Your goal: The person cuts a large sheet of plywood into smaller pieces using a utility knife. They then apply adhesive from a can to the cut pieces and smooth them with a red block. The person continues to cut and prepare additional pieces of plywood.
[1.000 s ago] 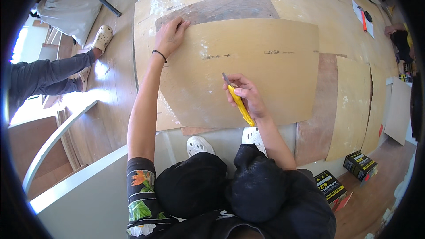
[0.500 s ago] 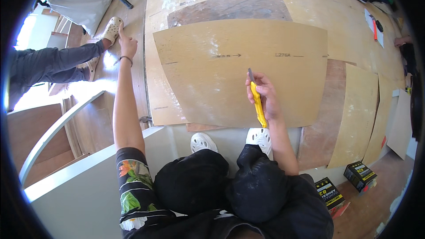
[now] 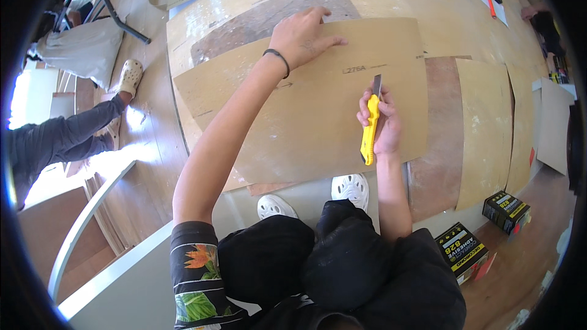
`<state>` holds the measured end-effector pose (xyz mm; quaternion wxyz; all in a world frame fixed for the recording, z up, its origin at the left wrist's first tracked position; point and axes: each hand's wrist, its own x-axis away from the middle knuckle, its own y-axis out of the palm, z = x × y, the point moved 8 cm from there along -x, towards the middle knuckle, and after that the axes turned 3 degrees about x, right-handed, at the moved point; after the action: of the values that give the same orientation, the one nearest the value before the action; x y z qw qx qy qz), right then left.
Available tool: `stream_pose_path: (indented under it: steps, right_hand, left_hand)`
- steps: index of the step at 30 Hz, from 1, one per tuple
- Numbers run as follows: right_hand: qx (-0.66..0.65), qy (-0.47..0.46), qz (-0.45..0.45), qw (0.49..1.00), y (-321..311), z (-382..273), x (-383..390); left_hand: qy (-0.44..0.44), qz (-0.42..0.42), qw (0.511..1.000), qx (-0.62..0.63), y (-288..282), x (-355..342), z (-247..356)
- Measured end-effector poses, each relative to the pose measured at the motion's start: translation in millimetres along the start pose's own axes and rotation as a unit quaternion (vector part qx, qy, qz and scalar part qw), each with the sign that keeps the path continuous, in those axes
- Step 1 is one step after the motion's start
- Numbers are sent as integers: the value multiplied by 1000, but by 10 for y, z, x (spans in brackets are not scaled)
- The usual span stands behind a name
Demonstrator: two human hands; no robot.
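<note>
A large tan board with a curved back edge lies in front of me, overlapping a worn greyish-brown panel. My left hand is over its back edge, fingers apart and bent at the tips, apparently touching the board with nothing held. Lower and to the right, my right hand grips a yellow utility knife, blade extended and pointing away from me, above the board. My white clogs are at the board's near edge.
Another person's leg in a cream clog is at left, near a fabric sack and a curved white strip. Plywood sheets lie at right, with two black boxes below and a red-handled tool farther back.
My left hand went leftward off the board, then swung back rightward onto its back edge. My right hand, still holding the knife, has moved right. The person's leg at left shows lower in view.
</note>
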<state>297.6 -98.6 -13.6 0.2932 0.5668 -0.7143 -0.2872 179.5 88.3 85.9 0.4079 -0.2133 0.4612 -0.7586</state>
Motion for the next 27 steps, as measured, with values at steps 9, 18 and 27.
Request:
stream_pose_path:
  steps: [9,18,27]
  right_hand:
    - [-2,15,14,1000,-255,63,-24]
    - [9,50,13,999,-207,178,-47]
    - [94,112,-37,989,201,253,-3]
  left_hand:
    - [-61,-22,995,72,283,-186,-117]
    - [-2,100,990,100,15,-158,-374]
    - [-216,457,859,84,-1342,1875,-2023]
